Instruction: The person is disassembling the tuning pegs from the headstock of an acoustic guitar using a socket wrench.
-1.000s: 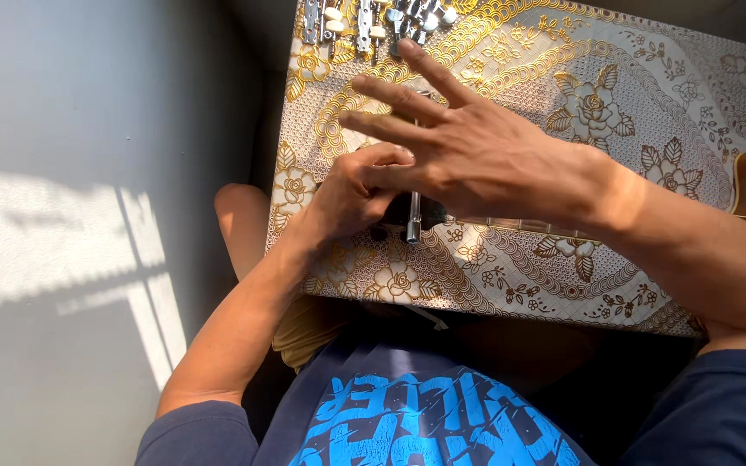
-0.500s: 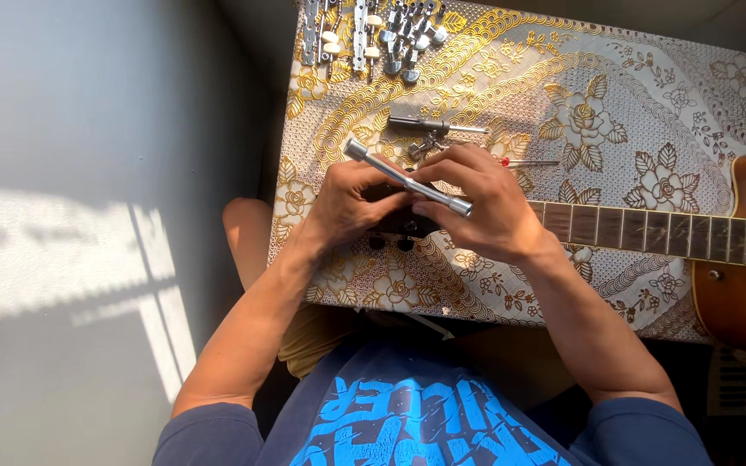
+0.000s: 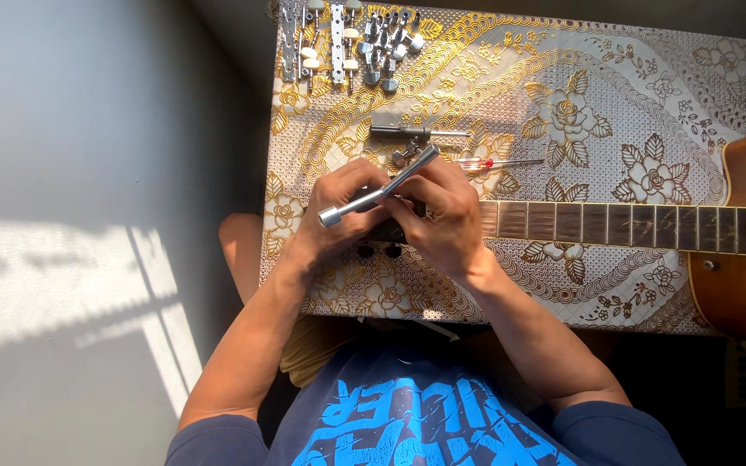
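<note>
Since half a second ago, the wrench [image 3: 379, 187] has tilted up, gripped in the closed right hand [image 3: 446, 216], while the left hand [image 3: 338, 214] clasps the headstock [image 3: 388, 229] at mid-frame.

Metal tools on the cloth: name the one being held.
The long silver socket wrench, gripped by both hands; the red-handled screwdriver and grey tool lie untouched.

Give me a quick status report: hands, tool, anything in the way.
Left hand and right hand both grip silver metal socket wrench over guitar headstock. Red-handled screwdriver and loose silver tuning pegs lie clear.
</note>
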